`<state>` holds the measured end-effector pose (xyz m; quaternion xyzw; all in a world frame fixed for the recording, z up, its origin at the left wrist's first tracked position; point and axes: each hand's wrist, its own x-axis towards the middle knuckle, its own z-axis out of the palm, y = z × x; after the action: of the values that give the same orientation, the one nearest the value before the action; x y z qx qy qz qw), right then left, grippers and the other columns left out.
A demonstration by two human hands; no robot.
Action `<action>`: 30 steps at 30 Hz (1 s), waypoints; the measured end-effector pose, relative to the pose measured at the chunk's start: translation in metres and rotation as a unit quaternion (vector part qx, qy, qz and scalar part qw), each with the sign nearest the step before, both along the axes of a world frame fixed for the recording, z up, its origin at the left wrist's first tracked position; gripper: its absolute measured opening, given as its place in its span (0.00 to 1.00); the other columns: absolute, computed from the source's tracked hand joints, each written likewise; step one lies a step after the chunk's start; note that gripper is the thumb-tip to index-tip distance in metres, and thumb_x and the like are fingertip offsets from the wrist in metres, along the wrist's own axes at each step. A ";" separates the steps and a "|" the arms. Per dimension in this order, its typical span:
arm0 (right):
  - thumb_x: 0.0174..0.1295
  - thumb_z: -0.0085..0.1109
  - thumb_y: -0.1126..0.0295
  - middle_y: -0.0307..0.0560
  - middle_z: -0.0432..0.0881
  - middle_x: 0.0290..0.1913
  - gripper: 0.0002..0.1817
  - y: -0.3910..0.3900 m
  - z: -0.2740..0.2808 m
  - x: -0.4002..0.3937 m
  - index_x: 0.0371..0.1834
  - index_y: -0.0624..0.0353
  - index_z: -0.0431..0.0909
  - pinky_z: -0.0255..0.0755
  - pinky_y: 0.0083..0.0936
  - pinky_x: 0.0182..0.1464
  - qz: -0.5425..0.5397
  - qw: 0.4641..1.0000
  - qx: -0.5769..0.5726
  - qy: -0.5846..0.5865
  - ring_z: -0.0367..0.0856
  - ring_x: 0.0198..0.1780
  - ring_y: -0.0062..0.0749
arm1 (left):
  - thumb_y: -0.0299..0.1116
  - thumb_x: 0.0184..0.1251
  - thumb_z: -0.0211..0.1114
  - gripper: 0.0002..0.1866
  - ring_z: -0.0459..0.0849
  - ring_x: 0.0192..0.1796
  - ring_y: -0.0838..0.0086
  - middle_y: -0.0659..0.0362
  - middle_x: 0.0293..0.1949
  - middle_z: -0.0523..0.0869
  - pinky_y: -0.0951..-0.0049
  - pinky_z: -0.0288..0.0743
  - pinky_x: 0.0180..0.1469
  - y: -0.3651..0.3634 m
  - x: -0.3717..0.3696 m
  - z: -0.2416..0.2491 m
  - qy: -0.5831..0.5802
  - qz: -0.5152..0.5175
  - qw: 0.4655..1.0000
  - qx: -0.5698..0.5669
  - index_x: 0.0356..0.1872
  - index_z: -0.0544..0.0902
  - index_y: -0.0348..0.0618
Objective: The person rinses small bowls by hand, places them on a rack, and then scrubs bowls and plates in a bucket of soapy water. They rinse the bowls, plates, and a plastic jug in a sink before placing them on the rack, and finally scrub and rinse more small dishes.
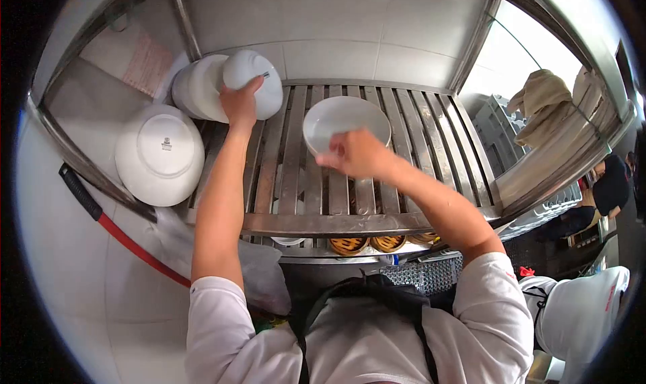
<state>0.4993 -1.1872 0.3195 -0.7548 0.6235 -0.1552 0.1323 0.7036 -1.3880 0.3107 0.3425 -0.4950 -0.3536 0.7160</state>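
My left hand (241,103) is closed on the outermost white bowl (254,78) of a row of bowls set on their sides. The thumb and fingers lie against its base. Behind it, more white bowls (195,88) lean together at the back left of the rack. My right hand (358,154) is over the near rim of another white bowl (336,120), which sits upright on the slats. Its fingers look curled but are blurred, and whether they grip the rim cannot be seen.
The slatted metal rack (289,162) has steel posts at its corners. A large white plate (160,157) leans at the left edge, underside outward. Bamboo steamers (348,245) are below. At right are grey crates (494,125) and a beige cloth (544,101); another person (611,185) is further off.
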 end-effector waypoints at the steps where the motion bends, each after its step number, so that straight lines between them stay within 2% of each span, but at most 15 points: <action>1: 0.58 0.61 0.41 0.57 0.84 0.36 0.29 0.017 0.000 -0.001 0.38 0.61 0.82 0.73 0.43 0.53 0.004 0.999 0.026 0.036 0.82 0.47 0.50 | 0.35 0.42 0.81 0.35 0.83 0.50 0.60 0.49 0.48 0.84 0.64 0.74 0.57 -0.007 0.001 -0.005 -0.049 0.038 0.998 0.019 0.49 0.77 0.22; 4: 0.59 0.60 0.45 0.55 0.84 0.35 0.25 0.027 -0.041 -0.025 0.37 0.59 0.82 0.71 0.43 0.54 0.060 0.976 -0.172 0.120 0.82 0.45 0.50 | 0.41 0.43 0.80 0.37 0.82 0.51 0.59 0.47 0.48 0.84 0.63 0.72 0.58 -0.020 0.006 -0.008 -0.174 0.100 0.979 0.023 0.50 0.76 0.21; 7: 0.57 0.62 0.49 0.56 0.83 0.34 0.22 0.022 -0.053 -0.036 0.36 0.60 0.83 0.73 0.44 0.53 0.075 0.970 -0.202 0.109 0.82 0.46 0.51 | 0.52 0.45 0.78 0.52 0.72 0.63 0.51 0.38 0.61 0.74 0.57 0.61 0.69 -0.055 0.007 -0.030 -0.122 0.121 0.985 -0.015 0.62 0.65 0.18; 9: 0.57 0.64 0.53 0.60 0.83 0.35 0.19 0.026 -0.040 -0.033 0.33 0.61 0.83 0.78 0.44 0.45 0.047 0.990 -0.092 0.097 0.82 0.45 0.54 | 0.67 0.52 0.66 0.57 0.56 0.73 0.48 0.42 0.72 0.60 0.53 0.43 0.75 -0.145 0.043 -0.086 -0.365 0.304 0.876 -0.085 0.73 0.55 0.33; 10: 0.55 0.64 0.53 0.58 0.83 0.37 0.19 0.014 -0.050 -0.036 0.34 0.61 0.84 0.77 0.44 0.49 0.065 0.992 -0.069 0.085 0.82 0.45 0.54 | 0.66 0.55 0.64 0.49 0.69 0.65 0.48 0.39 0.62 0.72 0.50 0.59 0.67 -0.120 0.032 -0.069 -0.381 0.353 0.849 -0.098 0.68 0.65 0.35; 12: 0.54 0.64 0.55 0.54 0.84 0.34 0.17 0.017 -0.046 -0.030 0.28 0.59 0.84 0.76 0.43 0.49 0.060 0.985 -0.117 0.111 0.82 0.44 0.50 | 0.67 0.60 0.59 0.45 0.73 0.63 0.49 0.45 0.61 0.76 0.48 0.64 0.64 -0.222 0.071 -0.124 -0.502 0.542 0.658 -0.143 0.68 0.66 0.40; 14: 0.53 0.63 0.53 0.49 0.85 0.33 0.16 0.005 -0.061 -0.026 0.26 0.56 0.84 0.71 0.39 0.53 0.080 0.965 -0.163 0.188 0.83 0.42 0.44 | 0.65 0.62 0.58 0.44 0.70 0.66 0.51 0.45 0.65 0.72 0.47 0.63 0.65 -0.081 0.014 -0.035 -0.570 0.493 0.643 0.131 0.69 0.65 0.41; 16: 0.51 0.64 0.53 0.47 0.85 0.33 0.16 0.002 -0.067 -0.026 0.25 0.55 0.83 0.71 0.38 0.52 0.088 0.951 -0.217 0.200 0.83 0.42 0.42 | 0.64 0.64 0.58 0.43 0.68 0.69 0.53 0.45 0.69 0.67 0.47 0.62 0.66 -0.015 -0.007 0.010 -0.602 0.405 0.660 0.196 0.70 0.64 0.41; 19: 0.49 0.64 0.56 0.48 0.85 0.31 0.13 0.006 -0.060 -0.029 0.24 0.55 0.83 0.73 0.38 0.50 0.102 0.938 -0.253 0.212 0.84 0.40 0.41 | 0.55 0.66 0.62 0.39 0.67 0.70 0.55 0.45 0.69 0.67 0.52 0.60 0.69 -0.027 0.005 -0.019 -0.442 0.148 0.863 -0.193 0.70 0.64 0.39; 20: 0.49 0.64 0.57 0.49 0.85 0.31 0.13 0.003 -0.060 -0.034 0.24 0.56 0.84 0.75 0.38 0.47 0.091 0.943 -0.220 0.232 0.84 0.38 0.42 | 0.46 0.65 0.66 0.37 0.67 0.70 0.56 0.45 0.69 0.68 0.57 0.59 0.70 0.001 0.004 -0.026 -0.416 -0.074 0.869 -0.257 0.69 0.65 0.36; 22: 0.50 0.63 0.62 0.53 0.85 0.31 0.10 0.005 -0.027 -0.037 0.25 0.58 0.84 0.79 0.40 0.38 0.066 0.969 -0.115 0.207 0.86 0.35 0.44 | 0.42 0.46 0.76 0.42 0.72 0.65 0.54 0.49 0.62 0.76 0.58 0.61 0.69 0.083 -0.021 -0.009 -0.489 -0.312 0.785 -0.219 0.64 0.71 0.36; 23: 0.52 0.62 0.62 0.54 0.85 0.32 0.11 0.005 -0.008 -0.039 0.29 0.59 0.84 0.80 0.42 0.38 0.062 0.976 -0.082 0.192 0.86 0.36 0.46 | 0.41 0.39 0.77 0.38 0.77 0.58 0.51 0.50 0.50 0.83 0.56 0.66 0.63 0.114 -0.037 0.008 -0.581 -0.248 0.707 -0.316 0.57 0.78 0.38; 25: 0.54 0.64 0.60 0.52 0.85 0.35 0.13 -0.019 -0.013 -0.052 0.37 0.56 0.83 0.79 0.41 0.43 0.102 0.950 -0.208 0.210 0.85 0.41 0.47 | 0.39 0.46 0.76 0.22 0.80 0.46 0.46 0.47 0.39 0.84 0.54 0.73 0.48 0.114 -0.053 -0.028 -0.561 -0.171 0.781 -0.216 0.41 0.81 0.38; 26: 0.53 0.65 0.60 0.51 0.84 0.40 0.13 -0.025 0.005 -0.047 0.38 0.55 0.83 0.76 0.44 0.50 0.089 0.967 -0.136 0.194 0.83 0.46 0.49 | 0.37 0.50 0.74 0.18 0.81 0.44 0.46 0.43 0.40 0.83 0.53 0.75 0.45 0.103 -0.056 -0.044 -0.551 -0.130 0.801 -0.197 0.38 0.80 0.37; 30: 0.48 0.71 0.63 0.50 0.80 0.46 0.21 -0.023 0.034 -0.038 0.47 0.54 0.80 0.64 0.44 0.62 0.081 0.914 -0.389 0.076 0.73 0.58 0.49 | 0.35 0.53 0.73 0.20 0.81 0.43 0.40 0.39 0.41 0.83 0.50 0.75 0.42 0.096 -0.063 -0.046 -0.411 -0.066 0.892 -0.175 0.42 0.76 0.34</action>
<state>0.4612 -1.2103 0.3539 -0.8037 0.4589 -0.3169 -0.2075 0.6406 -1.2922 0.2646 0.2934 -0.8201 -0.1355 0.4721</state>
